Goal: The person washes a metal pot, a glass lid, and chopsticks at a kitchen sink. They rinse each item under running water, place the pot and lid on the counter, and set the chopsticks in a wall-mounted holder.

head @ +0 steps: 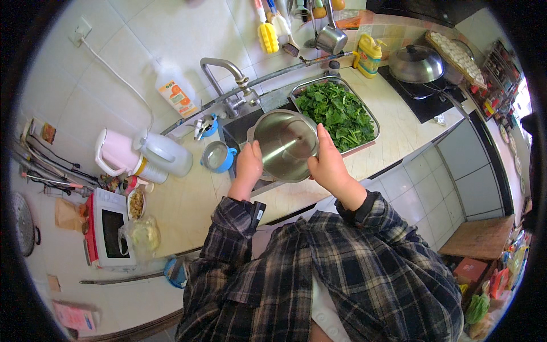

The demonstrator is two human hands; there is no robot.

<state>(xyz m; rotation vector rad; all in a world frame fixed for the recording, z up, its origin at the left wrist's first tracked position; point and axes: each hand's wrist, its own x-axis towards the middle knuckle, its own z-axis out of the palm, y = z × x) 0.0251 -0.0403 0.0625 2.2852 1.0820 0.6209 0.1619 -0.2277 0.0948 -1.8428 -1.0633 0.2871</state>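
A round stainless steel bowl [284, 147] is held tilted over the sink [239, 124], its shiny inside facing me. My left hand [249, 164] grips its left rim, and my right hand [328, 160] grips the right rim with the thumb up along the edge. Just behind the bowl stands the steel faucet [233, 83]. To the right of the bowl, a rectangular metal tray [377, 128] holds a heap of chopped leafy greens [337, 113]. A small blue-handled metal cup [217, 156] sits left of the sink.
A lidded wok [416, 64] stands on the black cooktop at the right, its handle towards the counter edge. Two plastic pitchers [164, 151] and a microwave [112, 226] are at the left. A yellow detergent bottle [368, 55] stands behind the tray.
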